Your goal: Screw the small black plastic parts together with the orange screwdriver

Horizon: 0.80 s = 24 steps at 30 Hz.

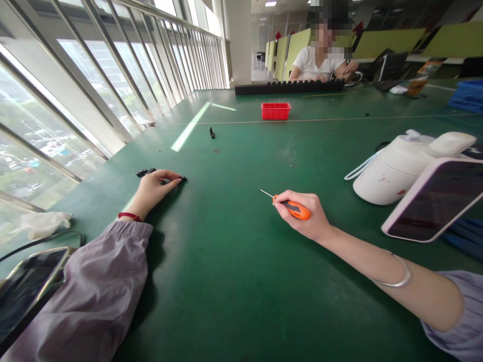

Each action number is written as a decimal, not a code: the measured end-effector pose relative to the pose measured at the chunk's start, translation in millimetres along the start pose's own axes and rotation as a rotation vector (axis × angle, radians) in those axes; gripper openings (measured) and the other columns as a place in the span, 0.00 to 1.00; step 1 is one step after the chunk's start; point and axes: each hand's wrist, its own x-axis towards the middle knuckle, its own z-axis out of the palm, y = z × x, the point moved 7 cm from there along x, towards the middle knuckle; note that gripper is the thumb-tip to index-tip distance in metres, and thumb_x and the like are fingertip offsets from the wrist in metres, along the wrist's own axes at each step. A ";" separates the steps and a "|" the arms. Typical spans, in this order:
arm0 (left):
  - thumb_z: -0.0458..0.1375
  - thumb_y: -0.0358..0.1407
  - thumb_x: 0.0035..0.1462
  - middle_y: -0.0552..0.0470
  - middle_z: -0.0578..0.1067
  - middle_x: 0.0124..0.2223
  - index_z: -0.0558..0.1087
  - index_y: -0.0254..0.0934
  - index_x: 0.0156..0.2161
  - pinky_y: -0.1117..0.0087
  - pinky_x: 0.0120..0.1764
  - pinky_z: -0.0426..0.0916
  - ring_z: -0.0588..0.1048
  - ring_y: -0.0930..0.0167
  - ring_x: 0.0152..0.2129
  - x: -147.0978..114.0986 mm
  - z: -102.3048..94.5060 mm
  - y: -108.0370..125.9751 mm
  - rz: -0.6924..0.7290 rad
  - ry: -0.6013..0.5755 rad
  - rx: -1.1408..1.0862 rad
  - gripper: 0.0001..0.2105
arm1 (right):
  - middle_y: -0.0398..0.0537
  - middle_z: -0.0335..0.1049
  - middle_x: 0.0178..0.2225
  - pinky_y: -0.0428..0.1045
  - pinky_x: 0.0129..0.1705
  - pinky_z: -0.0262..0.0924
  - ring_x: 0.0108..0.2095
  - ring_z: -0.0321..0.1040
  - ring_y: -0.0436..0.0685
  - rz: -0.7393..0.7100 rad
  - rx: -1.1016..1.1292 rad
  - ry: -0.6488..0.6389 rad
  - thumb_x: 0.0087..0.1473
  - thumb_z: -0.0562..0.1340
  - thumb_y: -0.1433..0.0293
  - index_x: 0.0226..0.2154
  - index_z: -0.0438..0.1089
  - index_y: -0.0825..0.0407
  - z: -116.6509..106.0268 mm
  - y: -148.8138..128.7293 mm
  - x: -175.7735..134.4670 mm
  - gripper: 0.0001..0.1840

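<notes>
My right hand (307, 213) is closed around the orange and grey handle of a screwdriver (296, 209), whose thin metal shaft points up and to the left over the green table (222, 261). On the left side, my left hand (156, 188) rests at the tabletop with thumb and fingertips pinched on a small black piece (183, 178). What that piece is cannot be made out. Another black part (145, 172) shows just behind the left hand, partly hidden by it. Farther off lies a small black part (212, 133), apart from both hands.
A red bin (275, 111) and a long black strip (290, 87) stand toward the back, where a person in white sits. At right are a white bottle (392, 166), a propped phone (433, 201) and a blue basket (468, 95). Another phone (33, 281) lies left, beside the railing.
</notes>
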 end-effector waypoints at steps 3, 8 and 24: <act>0.58 0.44 0.52 0.50 0.77 0.38 0.76 0.35 0.37 0.69 0.41 0.66 0.73 0.69 0.35 -3.8 15.9 32.7 0.082 -0.015 0.039 0.14 | 0.42 0.71 0.23 0.44 0.26 0.57 0.22 0.65 0.47 0.002 -0.007 0.004 0.53 0.60 0.72 0.26 0.67 0.52 0.5 0.0 -0.4 0.05; 0.55 0.38 0.57 0.53 0.76 0.37 0.75 0.40 0.37 0.68 0.41 0.66 0.73 0.69 0.36 -39.9 76.4 142.8 0.393 -0.153 0.003 0.08 | 0.43 0.73 0.27 0.44 0.30 0.61 0.25 0.68 0.49 -0.027 -0.046 0.053 0.52 0.60 0.73 0.29 0.68 0.51 -3.2 -2.4 -1.0 0.03; 0.58 0.34 0.54 0.52 0.75 0.41 0.72 0.39 0.41 0.65 0.43 0.67 0.71 0.68 0.39 -65.6 115.5 197.8 0.520 -0.268 -0.131 0.08 | 0.44 0.73 0.33 0.47 0.35 0.66 0.32 0.72 0.52 0.054 0.029 0.164 0.48 0.60 0.79 0.43 0.65 0.49 -10.1 10.4 -4.4 0.19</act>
